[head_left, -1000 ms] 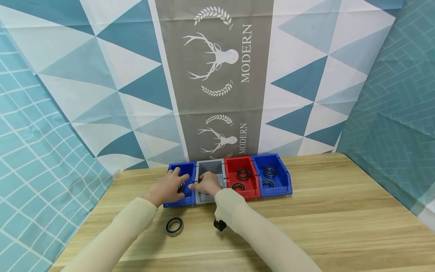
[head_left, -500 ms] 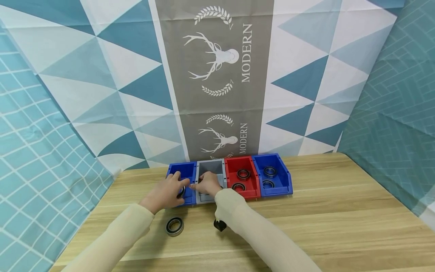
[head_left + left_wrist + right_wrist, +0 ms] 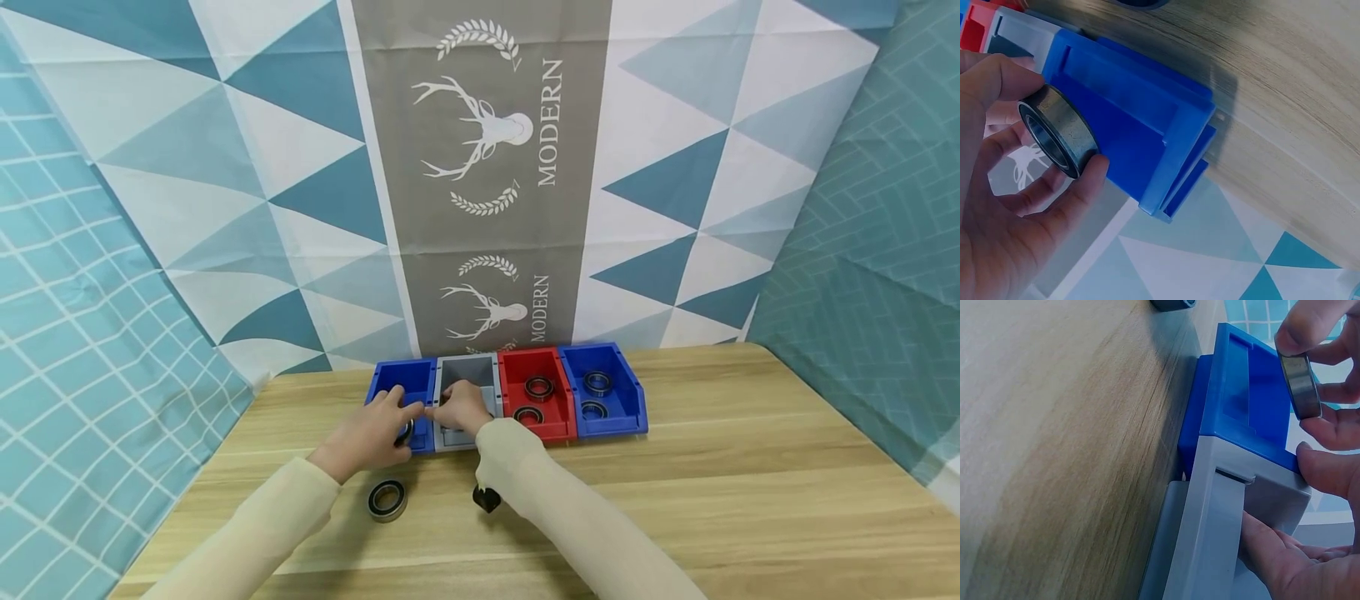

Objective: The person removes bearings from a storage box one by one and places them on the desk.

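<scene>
My left hand (image 3: 371,429) pinches a ball bearing (image 3: 1071,123) between thumb and fingers, tilted on edge over the left blue bin (image 3: 1129,131). The bearing has a shiny steel outer ring and a dark side face. My right hand (image 3: 461,407) holds the grey bin (image 3: 1207,512) next to it. In the right wrist view its thumb (image 3: 1329,467) lies at the wall shared with the blue bin, and its other fingers reach into the grey bin. Another bearing (image 3: 387,516) lies flat on the table in front of the left blue bin.
Right of the grey bin stand a red bin (image 3: 519,362) and another blue bin (image 3: 588,358), each with two bearings inside. A small black object (image 3: 486,498) sits on the wooden table (image 3: 712,475) below my right wrist. Patterned cloth (image 3: 660,167) hangs behind the bins.
My left hand has shifted slightly right and toward me with its bearing, over the front of the left blue bin. My right hand stays at the grey bin. The head view has moved slightly.
</scene>
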Demonstrator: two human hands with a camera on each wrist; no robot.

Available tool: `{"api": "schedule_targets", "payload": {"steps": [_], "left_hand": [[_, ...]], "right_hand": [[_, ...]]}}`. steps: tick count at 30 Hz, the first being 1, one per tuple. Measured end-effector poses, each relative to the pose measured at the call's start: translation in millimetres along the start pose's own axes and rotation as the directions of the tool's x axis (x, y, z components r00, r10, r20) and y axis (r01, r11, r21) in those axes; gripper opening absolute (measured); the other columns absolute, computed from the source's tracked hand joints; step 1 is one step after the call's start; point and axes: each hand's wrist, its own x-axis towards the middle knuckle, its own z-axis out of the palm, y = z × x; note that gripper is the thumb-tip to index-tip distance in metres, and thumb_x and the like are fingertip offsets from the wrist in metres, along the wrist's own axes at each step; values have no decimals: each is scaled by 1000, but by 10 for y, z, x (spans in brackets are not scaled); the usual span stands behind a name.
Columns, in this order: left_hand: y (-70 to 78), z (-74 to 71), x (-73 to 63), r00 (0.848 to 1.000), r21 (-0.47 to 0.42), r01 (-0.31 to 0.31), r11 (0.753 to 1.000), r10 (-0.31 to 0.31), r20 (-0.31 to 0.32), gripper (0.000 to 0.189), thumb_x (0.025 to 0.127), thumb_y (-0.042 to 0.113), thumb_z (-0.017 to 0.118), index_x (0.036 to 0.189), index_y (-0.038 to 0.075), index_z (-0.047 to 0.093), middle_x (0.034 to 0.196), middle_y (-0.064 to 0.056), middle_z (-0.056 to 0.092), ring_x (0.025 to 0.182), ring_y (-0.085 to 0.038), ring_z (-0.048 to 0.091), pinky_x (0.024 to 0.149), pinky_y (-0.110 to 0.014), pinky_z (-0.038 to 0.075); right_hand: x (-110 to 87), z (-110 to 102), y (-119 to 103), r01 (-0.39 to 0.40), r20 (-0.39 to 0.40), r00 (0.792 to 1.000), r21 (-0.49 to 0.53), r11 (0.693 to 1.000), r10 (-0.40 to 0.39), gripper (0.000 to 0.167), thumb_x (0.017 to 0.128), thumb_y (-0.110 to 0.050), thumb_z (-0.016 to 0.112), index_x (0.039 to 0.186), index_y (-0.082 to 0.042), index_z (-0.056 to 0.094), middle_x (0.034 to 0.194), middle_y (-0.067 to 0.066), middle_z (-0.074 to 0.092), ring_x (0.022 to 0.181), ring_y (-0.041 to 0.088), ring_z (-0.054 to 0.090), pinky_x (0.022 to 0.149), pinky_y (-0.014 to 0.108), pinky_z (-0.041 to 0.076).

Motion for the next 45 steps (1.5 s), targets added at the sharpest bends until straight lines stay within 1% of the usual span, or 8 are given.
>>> {"api": "schedule_targets", "payload": {"steps": [7,12,18,22,30,35,38,45], "left_hand": [[23,-19,-67,1000,-2,9,1000,-9,-7,51,75,26,79,121,14,60,114,-20,56,90,-27,54,73,-47,57],[27,-35,-107,1000,-14,4,1000,-4,-13,53,75,26,79,123,13,61,104,-15,54,80,-22,49,69,-39,53],[68,-67,-159,999,-60,29,998,-27,32,58,76,28,79,128,13,60,98,-9,50,75,-17,44,64,-31,46],[99,-84,-186,998,-83,37,996,-33,49,58,75,29,80,127,12,60,101,-11,52,78,-18,47,67,-34,50],[121,-93,-256,1000,-64,7,998,-6,9,49,74,31,81,116,14,62,104,-13,55,83,-20,51,73,-38,55],[122,-93,-306,1000,-30,-22,999,22,3,48,76,32,80,116,13,62,110,-14,58,87,-24,53,76,-43,56],[123,-87,-340,999,-19,-42,999,43,10,47,77,31,79,117,13,62,113,-14,59,90,-27,54,78,-45,55],[113,-63,-391,997,2,-79,997,79,-25,44,75,29,79,113,13,63,103,-10,58,79,-20,47,71,-38,51]], "right_hand": [[-22,7,-2,-4,3,1000,2,1000,4,54,80,-36,77,119,-2,64,123,13,64,101,22,63,83,36,56],[-10,9,11,5,-6,1000,-14,1000,-5,55,78,-38,78,117,-1,64,119,13,66,100,23,64,82,37,56],[-20,7,6,-6,0,1000,-10,1000,6,57,78,-39,78,118,-1,64,119,13,66,100,23,64,84,38,57],[-11,1,14,-14,4,1000,-13,1000,14,58,79,-40,77,120,-1,63,122,13,64,106,24,63,86,39,56],[-10,-2,14,-17,6,1000,0,1000,17,58,78,-39,78,118,-1,63,118,13,65,103,24,63,86,39,56],[-17,-10,7,-11,7,1000,16,1000,11,54,79,-38,78,115,0,64,108,13,67,94,23,63,82,40,56],[-25,-16,4,-8,5,1000,21,1000,8,55,79,-38,78,115,1,64,109,14,67,94,23,62,83,41,56],[-41,-14,5,-17,6,1000,45,999,17,56,78,-38,78,115,1,64,111,14,67,97,24,62,84,42,56]]}}
